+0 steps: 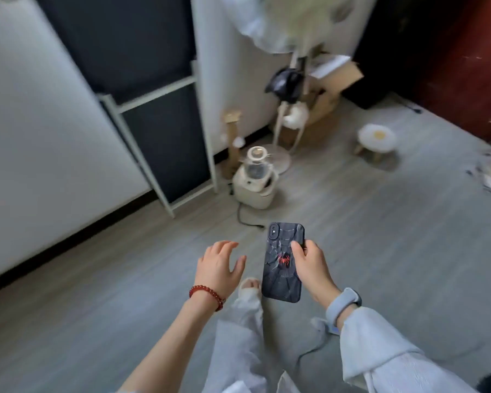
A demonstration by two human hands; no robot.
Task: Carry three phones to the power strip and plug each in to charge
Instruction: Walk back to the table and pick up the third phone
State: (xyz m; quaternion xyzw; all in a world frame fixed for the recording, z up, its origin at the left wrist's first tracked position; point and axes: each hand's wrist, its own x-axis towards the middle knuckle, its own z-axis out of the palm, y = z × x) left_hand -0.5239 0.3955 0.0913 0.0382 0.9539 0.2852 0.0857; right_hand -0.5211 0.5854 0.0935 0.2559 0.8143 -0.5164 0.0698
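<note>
Low in the frame, a little right of centre, the right hand (pixel 309 268) grips a phone (pixel 283 262) by its right edge, thumb across the back and fingers curled behind. The phone is held in the air above the floor (pixel 380 236), back side up, its long axis running up the frame; the dark case shows a web pattern and a small red spider. A pale blue band (pixel 345 303) sits on that wrist above a loose light sleeve (pixel 394 358).

Just left of the phone, not touching it, the left hand (pixel 219 268) hovers palm down with its fingers spread wide and holding nothing. A red bead bracelet (pixel 206 295) circles its wrist. Between the two forearms a foot in a light slipper (pixel 248 286) shows beneath pale trousers.

Farther up, near the centre, a cream appliance (pixel 254 182) stands on the floor with a dark cord trailing from it toward the phone. Behind it stands a fan base (pixel 278 158), blurred. To the upper right sit a small round stool (pixel 376 137) and a cardboard box (pixel 332 80). A white frame with dark panels (pixel 159 123) leans at upper left.
</note>
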